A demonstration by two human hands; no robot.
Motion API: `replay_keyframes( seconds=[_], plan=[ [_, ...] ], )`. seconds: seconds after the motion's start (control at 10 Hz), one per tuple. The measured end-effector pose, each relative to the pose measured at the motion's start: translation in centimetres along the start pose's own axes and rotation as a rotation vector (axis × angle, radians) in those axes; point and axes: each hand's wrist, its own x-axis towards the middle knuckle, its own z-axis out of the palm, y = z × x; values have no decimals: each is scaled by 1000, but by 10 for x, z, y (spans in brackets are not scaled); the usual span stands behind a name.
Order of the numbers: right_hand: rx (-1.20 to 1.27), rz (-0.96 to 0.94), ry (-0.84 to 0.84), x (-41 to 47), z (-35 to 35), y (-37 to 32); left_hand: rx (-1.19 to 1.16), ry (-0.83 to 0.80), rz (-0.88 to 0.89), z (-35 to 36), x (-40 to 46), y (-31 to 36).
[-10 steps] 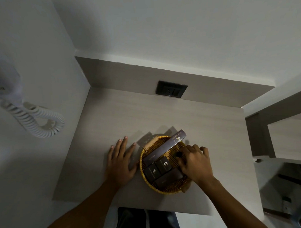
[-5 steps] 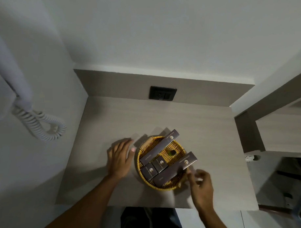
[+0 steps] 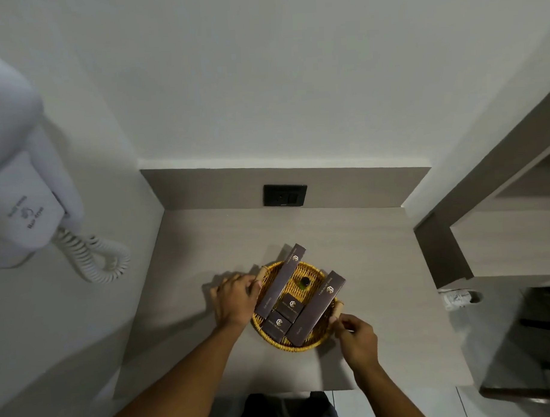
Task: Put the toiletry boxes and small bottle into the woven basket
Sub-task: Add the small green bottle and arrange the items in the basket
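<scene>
Four toiletry boxes [image 3: 314, 310] and the small bottle [image 3: 305, 281] are seen inside the woven basket [image 3: 306, 347] on the worktop [image 3: 378, 267]. Each rim handle is gripped by the left hand [image 3: 236, 301] and right hand [image 3: 356, 336]. If the basket is tilted, the overhanging long boxes could be tipped out.

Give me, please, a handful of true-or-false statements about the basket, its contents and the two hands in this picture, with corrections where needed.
1. The woven basket holds four dark boxes. True.
2. The small bottle lies on the counter outside the basket. False: it sits inside the basket, between the two long boxes.
3. The left hand is at the basket's left handle. True.
4. The right hand grips a long box. False: it is by the basket's right handle, with no box in it.
5. The long box on the left sticks out past the far rim. True.
</scene>
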Motion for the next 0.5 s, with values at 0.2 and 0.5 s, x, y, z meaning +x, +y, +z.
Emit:
replay_keyframes(
  seconds=[0.2, 0.5],
  plan=[
    [-27, 22, -15, 39, -8, -22, -21, -8, -124, -6, -17, 7],
    [-114, -28, -76, 61, -13, -36, 69, 15, -136, -11, -14, 15]
  ],
)
